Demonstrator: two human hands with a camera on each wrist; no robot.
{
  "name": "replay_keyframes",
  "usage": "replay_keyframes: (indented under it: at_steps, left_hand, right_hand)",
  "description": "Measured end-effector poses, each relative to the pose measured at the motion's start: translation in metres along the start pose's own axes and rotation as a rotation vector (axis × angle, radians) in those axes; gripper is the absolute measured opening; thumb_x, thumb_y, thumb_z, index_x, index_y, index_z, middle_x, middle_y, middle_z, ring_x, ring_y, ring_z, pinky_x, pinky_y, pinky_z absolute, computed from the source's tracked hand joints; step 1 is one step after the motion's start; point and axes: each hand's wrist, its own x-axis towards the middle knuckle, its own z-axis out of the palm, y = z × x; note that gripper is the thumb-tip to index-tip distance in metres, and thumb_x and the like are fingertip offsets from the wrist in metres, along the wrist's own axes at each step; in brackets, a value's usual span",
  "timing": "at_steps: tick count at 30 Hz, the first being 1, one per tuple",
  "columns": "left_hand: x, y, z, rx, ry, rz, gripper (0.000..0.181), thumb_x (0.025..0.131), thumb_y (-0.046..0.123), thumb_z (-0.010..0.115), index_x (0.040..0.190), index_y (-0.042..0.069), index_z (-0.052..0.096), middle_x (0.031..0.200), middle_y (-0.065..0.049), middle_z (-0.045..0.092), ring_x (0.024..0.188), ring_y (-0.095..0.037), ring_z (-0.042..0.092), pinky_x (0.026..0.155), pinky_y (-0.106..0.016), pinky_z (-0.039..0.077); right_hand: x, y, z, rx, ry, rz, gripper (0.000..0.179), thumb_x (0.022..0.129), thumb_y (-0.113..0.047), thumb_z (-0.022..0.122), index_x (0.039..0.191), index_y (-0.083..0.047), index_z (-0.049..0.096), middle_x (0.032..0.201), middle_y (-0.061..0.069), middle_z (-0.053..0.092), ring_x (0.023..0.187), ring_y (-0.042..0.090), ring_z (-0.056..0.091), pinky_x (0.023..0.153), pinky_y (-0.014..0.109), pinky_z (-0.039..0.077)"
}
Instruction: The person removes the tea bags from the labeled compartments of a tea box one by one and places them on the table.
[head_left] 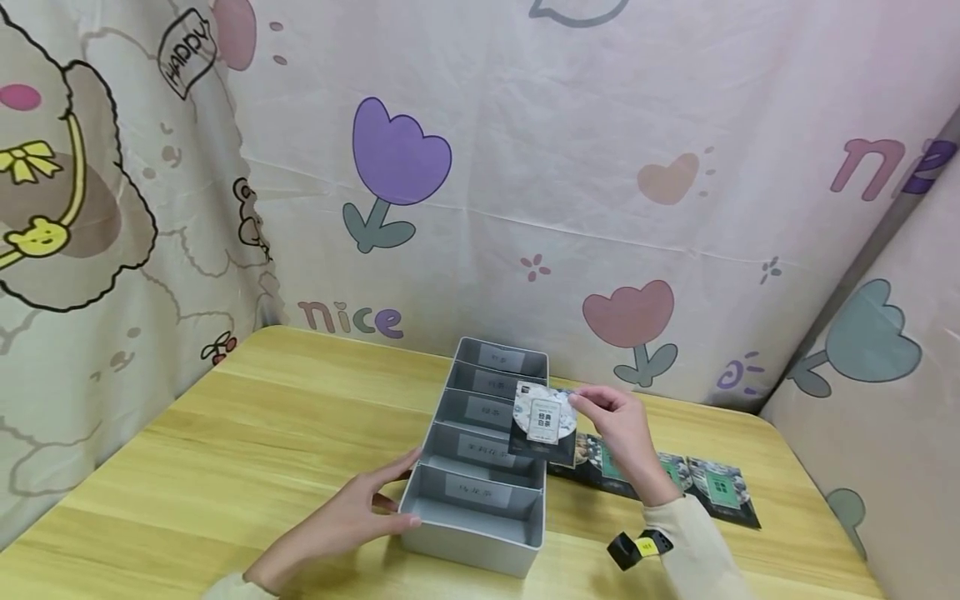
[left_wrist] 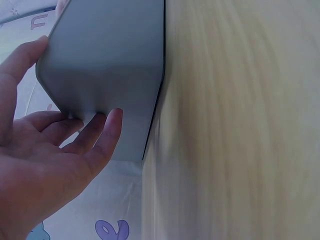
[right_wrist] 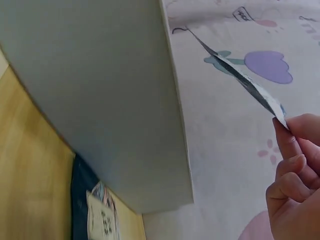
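Note:
My right hand (head_left: 621,429) pinches a square tea sachet (head_left: 543,423) by its upper right corner, between thumb and fingers. The sachet has a pale patterned top, a white label and a dark lower band. It is held up over the right edge of a long grey box (head_left: 471,546) and shows nearly edge-on in the right wrist view. Labelled dividers split the box into several compartments. My left hand (head_left: 348,518) rests against the box's near left corner; in the left wrist view its extended fingers (left_wrist: 111,131) touch the wall and the thumb lies at the edge.
Several dark sachets with green labels (head_left: 723,490) lie in a row on the wooden table (head_left: 300,400), right of the box. One sachet with a cream label (right_wrist: 101,220) lies beside the box wall. A patterned curtain (head_left: 495,275) hangs behind the table and along its sides.

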Motion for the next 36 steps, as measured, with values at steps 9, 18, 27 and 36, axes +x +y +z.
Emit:
replay_keyframes:
  at_steps: [9, 18, 27, 36]
  left_hand:
    - [0.001, -0.001, 0.001, -0.012, -0.005, 0.008, 0.077, 0.083, 0.027, 0.066, 0.144, 0.009, 0.024, 0.145, -0.019, 0.021, 0.1, -0.027, 0.054, 0.079, -0.028, 0.048]
    - [-0.001, -0.003, 0.003, -0.025, 0.009, -0.005, 0.077, 0.082, 0.027, 0.067, 0.144, 0.013, 0.024, 0.144, -0.02, 0.024, 0.099, -0.03, 0.053, 0.079, -0.028, 0.048]
    - [-0.001, -0.003, 0.004, -0.008, 0.007, -0.005, 0.076, 0.082, 0.027, 0.067, 0.144, 0.012, 0.024, 0.144, -0.02, 0.024, 0.095, -0.025, 0.055, 0.079, -0.028, 0.047]
    - [-0.001, -0.001, 0.001, -0.007, 0.004, -0.018, 0.076, 0.082, 0.027, 0.067, 0.144, 0.012, 0.024, 0.144, -0.02, 0.023, 0.094, -0.025, 0.055, 0.077, -0.028, 0.048]
  right_hand:
    - [0.008, 0.061, -0.028, -0.037, 0.035, -0.05, 0.026, 0.081, -0.031, 0.068, 0.096, -0.01, 0.069, 0.078, 0.002, 0.06, 0.059, 0.012, 0.042, 0.044, 0.034, 0.033]
    - [-0.005, 0.03, -0.034, -0.019, 0.048, 0.037, 0.033, 0.08, -0.031, 0.069, 0.098, -0.003, 0.067, 0.073, 0.008, 0.054, 0.056, 0.014, 0.041, 0.048, 0.033, 0.035]
    - [-0.011, 0.034, -0.04, 0.053, 0.022, 0.075, 0.026, 0.081, -0.018, 0.069, 0.095, 0.004, 0.065, 0.065, -0.001, 0.05, 0.056, 0.01, 0.04, 0.049, 0.023, 0.035]
    - [-0.013, 0.048, -0.05, 0.059, -0.055, 0.183, 0.027, 0.08, -0.018, 0.07, 0.095, 0.004, 0.065, 0.064, 0.002, 0.051, 0.053, 0.012, 0.038, 0.048, 0.024, 0.033]
